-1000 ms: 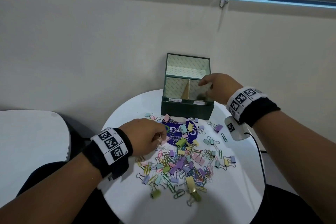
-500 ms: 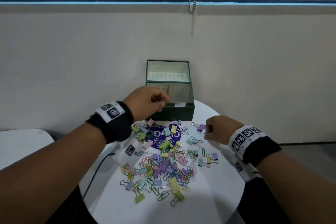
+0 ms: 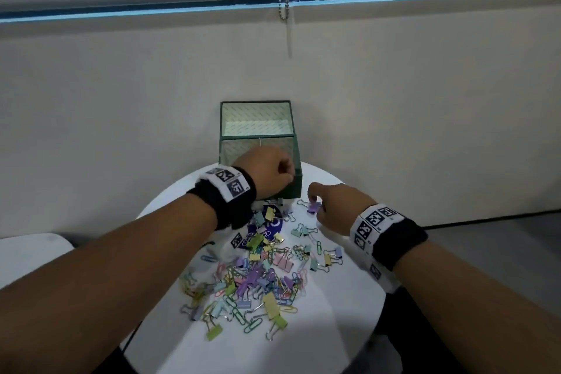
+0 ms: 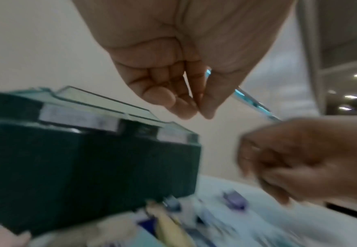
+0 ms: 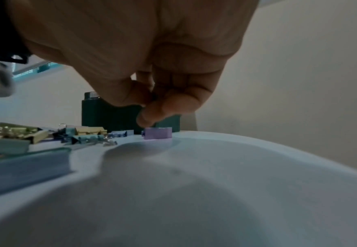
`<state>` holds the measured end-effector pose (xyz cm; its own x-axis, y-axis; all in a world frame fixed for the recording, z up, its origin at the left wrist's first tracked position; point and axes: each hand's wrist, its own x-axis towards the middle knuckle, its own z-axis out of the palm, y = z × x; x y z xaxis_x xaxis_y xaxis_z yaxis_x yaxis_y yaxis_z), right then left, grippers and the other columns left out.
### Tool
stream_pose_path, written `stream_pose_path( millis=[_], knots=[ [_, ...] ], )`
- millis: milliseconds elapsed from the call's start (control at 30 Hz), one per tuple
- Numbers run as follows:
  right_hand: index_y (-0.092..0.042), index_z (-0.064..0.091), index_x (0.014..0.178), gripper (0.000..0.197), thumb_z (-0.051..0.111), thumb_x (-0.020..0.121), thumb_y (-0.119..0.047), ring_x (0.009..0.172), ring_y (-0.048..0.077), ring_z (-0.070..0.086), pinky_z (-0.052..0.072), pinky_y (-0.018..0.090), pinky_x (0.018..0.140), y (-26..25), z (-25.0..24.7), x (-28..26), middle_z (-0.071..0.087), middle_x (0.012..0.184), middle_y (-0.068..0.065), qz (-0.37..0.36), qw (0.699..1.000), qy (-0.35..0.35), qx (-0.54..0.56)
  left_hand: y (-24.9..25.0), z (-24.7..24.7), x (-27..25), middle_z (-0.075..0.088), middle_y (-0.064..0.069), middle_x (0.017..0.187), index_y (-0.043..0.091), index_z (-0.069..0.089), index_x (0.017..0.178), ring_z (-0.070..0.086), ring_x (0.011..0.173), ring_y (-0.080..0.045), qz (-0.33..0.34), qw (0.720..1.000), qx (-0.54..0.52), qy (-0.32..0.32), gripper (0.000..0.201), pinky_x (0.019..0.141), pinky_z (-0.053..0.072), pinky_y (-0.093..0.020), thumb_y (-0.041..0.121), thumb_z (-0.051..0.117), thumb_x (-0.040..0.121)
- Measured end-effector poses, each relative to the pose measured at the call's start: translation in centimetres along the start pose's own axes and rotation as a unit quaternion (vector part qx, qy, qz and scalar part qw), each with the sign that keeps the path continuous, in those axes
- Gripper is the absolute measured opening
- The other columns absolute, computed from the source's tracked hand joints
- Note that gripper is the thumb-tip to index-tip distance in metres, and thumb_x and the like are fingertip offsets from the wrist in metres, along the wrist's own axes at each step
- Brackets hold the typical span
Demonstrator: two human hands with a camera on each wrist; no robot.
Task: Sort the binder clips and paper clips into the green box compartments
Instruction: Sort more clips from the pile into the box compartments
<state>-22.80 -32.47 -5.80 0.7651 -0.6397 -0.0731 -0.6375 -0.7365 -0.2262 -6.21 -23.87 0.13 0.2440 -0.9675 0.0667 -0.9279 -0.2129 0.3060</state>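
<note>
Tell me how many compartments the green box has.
3: one wide compartment at the back, and two in front split by a divider, front left and front right, both partly hidden by the left hand.

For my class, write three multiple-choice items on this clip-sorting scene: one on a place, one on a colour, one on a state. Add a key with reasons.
1. Where is the left hand?
A. at the green box
B. on the clip pile
C. off the table

2. What colour is the binder clip under the right hand?
A. yellow
B. purple
C. pink

3. How does that clip lie?
A. lifted
B. inside the box
C. on the white table

Key: A, the hand hovers before the box's front; B, its body is purple; C, the right wrist view shows it resting on the tabletop.
</note>
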Motion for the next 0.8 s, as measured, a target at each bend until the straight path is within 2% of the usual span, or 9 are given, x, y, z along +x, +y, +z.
stream_pose_path(
  millis=[67, 167, 233, 300, 433, 500, 633, 733, 800],
  knots=[
    [-0.03, 0.061, 0.1, 0.017, 0.048, 0.095, -0.021, 0.082, 0.018, 0.06, 0.048, 0.029, 0.068, -0.1, 0.3, -0.1, 0.062, 0.087, -0.007, -0.003, 0.999, -0.031, -0.023, 1.8, 1.9, -2.0, 0.07, 0.01, 0.084, 0.024, 0.073, 0.086, 0.064, 0.08, -0.011, 0.06, 0.988, 0.054, -0.131, 0.016, 0.077, 0.054, -0.029, 0.039, 0.07, 0.087],
    [-0.023, 0.063, 0.079, 0.012, 0.054, 0.085, -0.027, 0.082, 0.019, 0.063, 0.052, 0.029, 0.071, -0.3, 0.7, -0.5, 0.064, 0.08, -0.007, 0.006, 0.996, -0.083, -0.024, 2.8, 4.1, -3.3, 0.072, 0.007, 0.081, 0.023, 0.075, 0.087, 0.066, 0.077, -0.012, 0.058, 0.957, 0.143, -0.245, 0.035, 0.073, 0.056, -0.029, 0.057, 0.071, 0.079],
    [-0.018, 0.058, 0.068, 0.02, 0.059, 0.079, -0.034, 0.074, 0.019, 0.062, 0.054, 0.029, 0.071, -0.5, 0.8, -0.7, 0.064, 0.072, -0.004, 0.003, 0.993, -0.112, -0.02, 2.6, 4.2, -3.4, 0.073, 0.006, 0.087, 0.023, 0.076, 0.094, 0.067, 0.081, -0.014, 0.056, 0.949, 0.181, -0.251, 0.038, 0.072, 0.054, -0.026, 0.058, 0.071, 0.08],
    [-0.017, 0.063, 0.071, 0.024, 0.065, 0.077, -0.041, 0.075, 0.02, 0.064, 0.058, 0.033, 0.076, -0.6, 0.8, -0.9, 0.067, 0.074, -0.002, -0.015, 0.99, -0.136, -0.024, 1.9, 3.9, -3.4, 0.073, 0.007, 0.094, 0.023, 0.076, 0.101, 0.066, 0.087, -0.016, 0.058, 0.948, 0.192, -0.247, 0.029, 0.069, 0.046, -0.021, 0.046, 0.072, 0.084],
    [-0.017, 0.067, 0.073, 0.016, 0.068, 0.074, -0.033, 0.073, 0.018, 0.066, 0.061, 0.035, 0.074, -0.6, 0.8, -0.7, 0.07, 0.072, -0.005, -0.046, 0.99, -0.131, 0.005, 0.5, 3.5, -3.6, 0.073, 0.004, 0.099, 0.023, 0.075, 0.102, 0.065, 0.091, -0.02, 0.059, 0.949, 0.212, -0.227, 0.019, 0.074, 0.047, -0.023, 0.029, 0.063, 0.089],
    [-0.019, 0.068, 0.073, 0.014, 0.063, 0.069, -0.032, 0.072, 0.015, 0.067, 0.062, 0.036, 0.072, -0.4, 0.9, -0.7, 0.07, 0.072, -0.006, -0.05, 0.992, -0.117, 0.016, 0.6, 3.7, -3.8, 0.071, 0.005, 0.095, 0.024, 0.074, 0.1, 0.064, 0.088, -0.019, 0.055, 0.958, 0.188, -0.208, 0.021, 0.076, 0.051, -0.026, 0.039, 0.062, 0.09],
    [-0.019, 0.068, 0.076, 0.01, 0.067, 0.067, -0.024, 0.07, 0.014, 0.063, 0.057, 0.027, 0.065, -0.2, 0.9, -0.8, 0.071, 0.078, -0.004, -0.043, 0.992, -0.12, -0.001, 1.8, 5.1, -4.2, 0.069, 0.009, 0.086, 0.027, 0.073, 0.089, 0.064, 0.081, -0.015, 0.052, 0.962, 0.158, -0.215, 0.034, 0.072, 0.052, -0.025, 0.058, 0.069, 0.075],
    [-0.017, 0.067, 0.073, 0.01, 0.067, 0.063, -0.019, 0.066, 0.015, 0.061, 0.061, 0.033, 0.069, -0.3, 1.0, -0.8, 0.07, 0.071, -0.005, -0.041, 0.991, -0.129, -0.008, 2.2, 5.5, -4.0, 0.071, 0.006, 0.087, 0.024, 0.074, 0.087, 0.066, 0.081, -0.019, 0.069, 0.956, 0.183, -0.221, 0.023, 0.072, 0.05, -0.025, 0.044, 0.067, 0.08],
    [-0.02, 0.064, 0.07, 0.005, 0.065, 0.066, -0.021, 0.067, 0.015, 0.061, 0.059, 0.031, 0.069, -0.3, 1.0, -0.8, 0.066, 0.069, -0.007, -0.045, 0.992, -0.122, -0.008, 2.2, 5.2, -3.8, 0.072, 0.004, 0.091, 0.021, 0.075, 0.091, 0.065, 0.085, -0.019, 0.074, 0.952, 0.176, -0.238, 0.016, 0.07, 0.043, -0.023, 0.033, 0.065, 0.085]
  ],
)
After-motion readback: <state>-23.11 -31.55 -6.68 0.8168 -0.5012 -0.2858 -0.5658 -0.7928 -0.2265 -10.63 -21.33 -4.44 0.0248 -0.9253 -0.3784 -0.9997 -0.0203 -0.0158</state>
